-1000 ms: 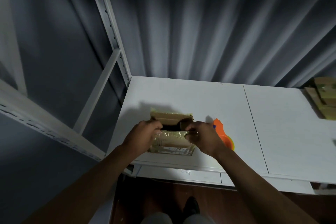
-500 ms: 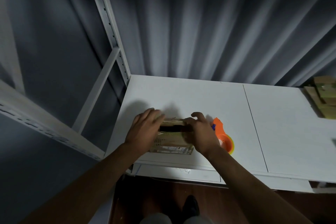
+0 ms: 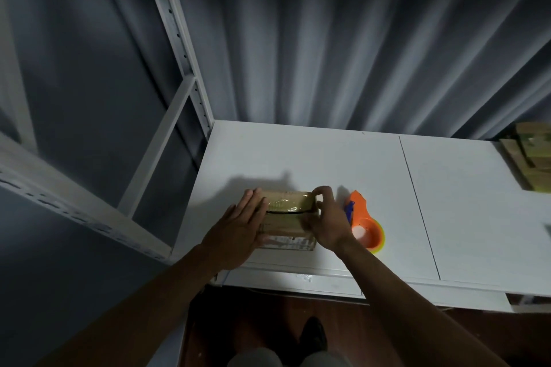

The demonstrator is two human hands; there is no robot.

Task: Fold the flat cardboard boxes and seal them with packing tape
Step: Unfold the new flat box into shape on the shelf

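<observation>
Right now the box sits at the bench near edge, top flaps folded down, dark seam between them untaped as far as I can see. Left hand lies flat with straight fingers against the box's left side. Right hand curls round the right end, pinching the flap corner. Tape dispenser lies untouched just right of it. More flat cardboard waits far right. Judging: folding done, sealing left.

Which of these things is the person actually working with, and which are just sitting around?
In use:
- cardboard box, flaps folded down
- left hand pressing flat on it
- right hand gripping its right end
- orange tape dispenser, beside it

Lying about:
- stacked cardboard, far right
- white table
- shelf frame
</observation>
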